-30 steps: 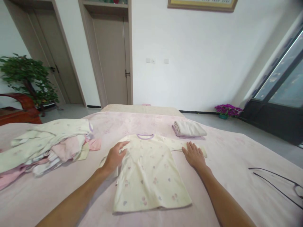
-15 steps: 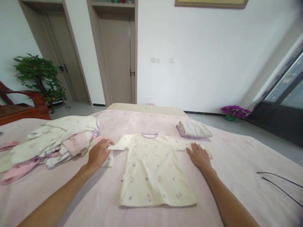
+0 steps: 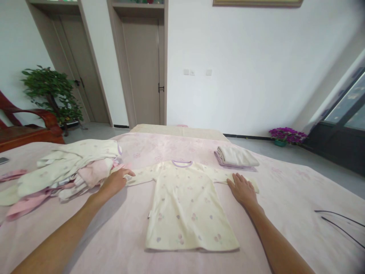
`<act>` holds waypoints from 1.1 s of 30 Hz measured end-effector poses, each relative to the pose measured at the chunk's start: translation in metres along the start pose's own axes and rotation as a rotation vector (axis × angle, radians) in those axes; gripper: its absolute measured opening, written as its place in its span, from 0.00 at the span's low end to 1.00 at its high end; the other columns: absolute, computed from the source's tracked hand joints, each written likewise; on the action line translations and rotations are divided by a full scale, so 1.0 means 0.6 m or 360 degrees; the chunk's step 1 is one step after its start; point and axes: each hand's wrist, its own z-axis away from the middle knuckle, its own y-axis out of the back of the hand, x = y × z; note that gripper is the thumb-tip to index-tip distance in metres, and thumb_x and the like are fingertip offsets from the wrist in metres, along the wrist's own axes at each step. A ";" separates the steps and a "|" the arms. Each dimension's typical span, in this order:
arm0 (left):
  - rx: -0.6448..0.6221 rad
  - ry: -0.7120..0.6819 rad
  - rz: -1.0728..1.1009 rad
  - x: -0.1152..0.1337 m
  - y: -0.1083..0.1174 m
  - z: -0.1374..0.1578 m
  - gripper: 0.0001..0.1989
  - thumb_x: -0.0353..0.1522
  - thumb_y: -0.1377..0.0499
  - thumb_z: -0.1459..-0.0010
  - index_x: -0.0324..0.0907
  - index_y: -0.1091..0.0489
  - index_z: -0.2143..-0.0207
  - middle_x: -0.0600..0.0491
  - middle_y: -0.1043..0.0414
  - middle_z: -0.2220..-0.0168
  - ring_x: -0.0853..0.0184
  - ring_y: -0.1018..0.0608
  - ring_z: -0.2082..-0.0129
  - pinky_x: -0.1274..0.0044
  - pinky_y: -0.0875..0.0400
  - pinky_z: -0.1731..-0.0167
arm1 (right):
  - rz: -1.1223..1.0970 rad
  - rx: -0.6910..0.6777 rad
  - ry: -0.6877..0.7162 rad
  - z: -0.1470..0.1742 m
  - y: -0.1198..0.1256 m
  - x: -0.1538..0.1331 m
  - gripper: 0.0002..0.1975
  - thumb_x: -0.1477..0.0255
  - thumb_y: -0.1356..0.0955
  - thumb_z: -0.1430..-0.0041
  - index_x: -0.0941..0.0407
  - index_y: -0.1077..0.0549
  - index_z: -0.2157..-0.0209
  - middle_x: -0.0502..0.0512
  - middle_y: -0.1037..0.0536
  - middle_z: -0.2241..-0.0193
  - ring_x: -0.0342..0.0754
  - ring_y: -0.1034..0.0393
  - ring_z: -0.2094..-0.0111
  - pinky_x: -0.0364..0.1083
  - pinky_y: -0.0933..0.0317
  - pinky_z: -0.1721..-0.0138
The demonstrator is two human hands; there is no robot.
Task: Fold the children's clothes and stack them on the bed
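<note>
A cream child's long-sleeved shirt (image 3: 185, 207) with a lilac neckline and small printed shapes lies flat, its hem towards me. Its sleeves reach out to both sides. My left hand (image 3: 116, 181) is at the cuff end of the left sleeve (image 3: 144, 175), index finger stretched out; the other fingers are partly hidden. Flat on the right sleeve (image 3: 221, 176), near its cuff, rests my right hand (image 3: 242, 189) with fingers extended. Just beyond my left hand is a loose heap of clothes (image 3: 68, 163) in cream and pink.
Folded garments (image 3: 238, 156), white over lilac, lie behind the right sleeve. The pink patterned cloth (image 3: 285, 217) covers the surface. Two thin dark glasses temples (image 3: 340, 215) show at the right edge. A phone-like object (image 3: 3, 160) lies far left.
The left sleeve, bent with its cuff hanging towards me before, now lies straight out. My left hand has shifted slightly left and its index finger has extended. My right hand stays on its sleeve.
</note>
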 end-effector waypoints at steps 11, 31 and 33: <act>-0.0206 -0.0533 -0.0063 0.120 -0.112 -0.046 0.31 0.45 0.58 0.32 0.40 0.46 0.33 0.46 0.51 0.31 0.58 0.50 0.30 0.64 0.54 0.34 | 0.0017 -0.0007 0.0017 0.002 0.006 -0.001 0.32 0.55 0.47 0.32 0.59 0.43 0.34 0.62 0.44 0.33 0.57 0.52 0.33 0.58 0.57 0.36; -0.0091 -0.0336 -0.0289 0.241 -0.208 -0.146 0.34 0.48 0.58 0.33 0.40 0.50 0.32 0.40 0.54 0.30 0.49 0.50 0.31 0.55 0.57 0.37 | -0.0055 -0.0033 -0.0020 0.010 0.024 -0.011 0.31 0.56 0.47 0.31 0.59 0.43 0.34 0.61 0.44 0.33 0.57 0.54 0.33 0.57 0.59 0.35; -0.0089 -0.0341 -0.0281 0.237 -0.207 -0.141 0.33 0.48 0.58 0.33 0.39 0.50 0.32 0.39 0.54 0.30 0.48 0.50 0.31 0.54 0.56 0.37 | -0.0076 -0.0023 -0.0020 0.013 0.028 -0.013 0.31 0.56 0.46 0.31 0.58 0.42 0.35 0.62 0.44 0.33 0.57 0.53 0.33 0.56 0.60 0.35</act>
